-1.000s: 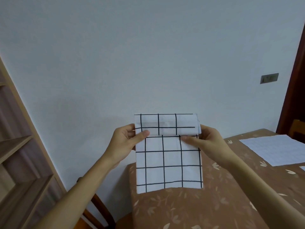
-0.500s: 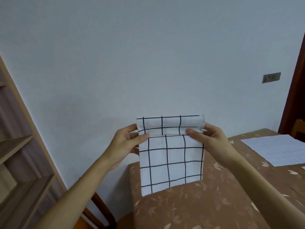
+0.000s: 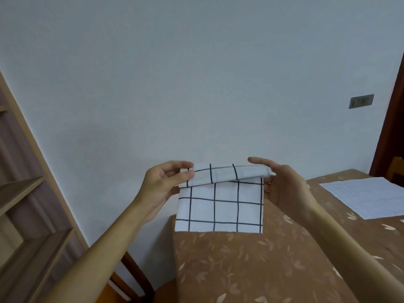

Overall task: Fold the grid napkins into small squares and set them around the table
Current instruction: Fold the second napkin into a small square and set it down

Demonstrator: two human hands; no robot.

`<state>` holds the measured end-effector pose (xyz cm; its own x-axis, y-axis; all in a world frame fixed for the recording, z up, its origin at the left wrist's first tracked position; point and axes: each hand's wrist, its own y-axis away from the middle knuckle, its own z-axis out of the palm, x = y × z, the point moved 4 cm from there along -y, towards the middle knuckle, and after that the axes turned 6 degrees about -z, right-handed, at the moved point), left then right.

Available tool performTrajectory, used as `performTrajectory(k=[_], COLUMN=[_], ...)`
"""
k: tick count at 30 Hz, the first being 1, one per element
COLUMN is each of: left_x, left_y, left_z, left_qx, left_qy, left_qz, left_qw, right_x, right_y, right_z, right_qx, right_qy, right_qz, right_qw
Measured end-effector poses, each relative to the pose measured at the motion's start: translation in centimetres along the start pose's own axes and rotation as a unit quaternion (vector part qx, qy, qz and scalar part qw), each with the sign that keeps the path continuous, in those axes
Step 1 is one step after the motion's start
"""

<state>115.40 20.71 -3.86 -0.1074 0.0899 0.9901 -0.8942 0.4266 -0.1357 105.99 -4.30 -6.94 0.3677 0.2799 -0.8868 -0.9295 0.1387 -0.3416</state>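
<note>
Left hand [image 3: 162, 184] pinches the napkin's [image 3: 225, 206] folded top corner above the desk [image 3: 251, 270]; right hand [image 3: 284, 184] touches the other, grip unclear. Seemingly mid-fold; next, bring edges together evenly.

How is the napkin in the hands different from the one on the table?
The held napkin hangs between the left hand and right hand; the flat napkin lies on the tablecloth. The held napkin is folded over on top; the flat napkin is spread open. The held napkin's lines are dark; the flat napkin's are faint. Both are white.
</note>
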Motion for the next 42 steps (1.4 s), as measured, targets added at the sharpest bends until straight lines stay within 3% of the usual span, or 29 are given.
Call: performTrajectory(k=[4, 7, 10, 14, 22, 34, 38, 42], left_x=[0.2, 0.3, 0.4, 0.4, -1.3, -1.2, -1.1, -0.8], left_y=[0.1, 0.0, 0.2, 0.3, 1.0, 0.9, 0.8, 1.1], left_z=[-0.1, -0.6, -0.8, -0.5, 1.2, 0.9, 0.9, 0.7], left_qx=[0.015, 0.05, 0.08, 0.094, -0.075, -0.025, -0.048, -0.075], left_qy=[-0.03, -0.08, -0.089, -0.082, -0.136, -0.07, -0.037, 0.01], left_qz=[0.035, 0.082, 0.111, 0.122, 0.023, 0.016, -0.01, -0.028], left_qw=[0.999, 0.992, 0.987, 0.985, 0.988, 0.997, 0.998, 0.997], right_x=[0.9, 1.0, 1.0, 0.7, 0.3, -0.1, -0.2, -0.7], right_y=[0.4, 0.6, 0.6, 0.8, 0.7, 1.1, 0.8, 0.9], right_z=[-0.1, -0.3, -0.4, 0.1, 0.1, 0.3, 0.1, -0.1], right_qx=[-0.038, -0.01, 0.007, -0.004, 0.055, -0.01, 0.018, -0.014], right_qy=[0.056, 0.13, 0.073, 0.162, 0.134, 0.185, 0.139, 0.128], right_qz=[0.048, 0.026, 0.034, 0.004, -0.049, -0.044, -0.056, -0.064], right_qw=[0.997, 0.991, 0.997, 0.987, 0.988, 0.982, 0.989, 0.99])
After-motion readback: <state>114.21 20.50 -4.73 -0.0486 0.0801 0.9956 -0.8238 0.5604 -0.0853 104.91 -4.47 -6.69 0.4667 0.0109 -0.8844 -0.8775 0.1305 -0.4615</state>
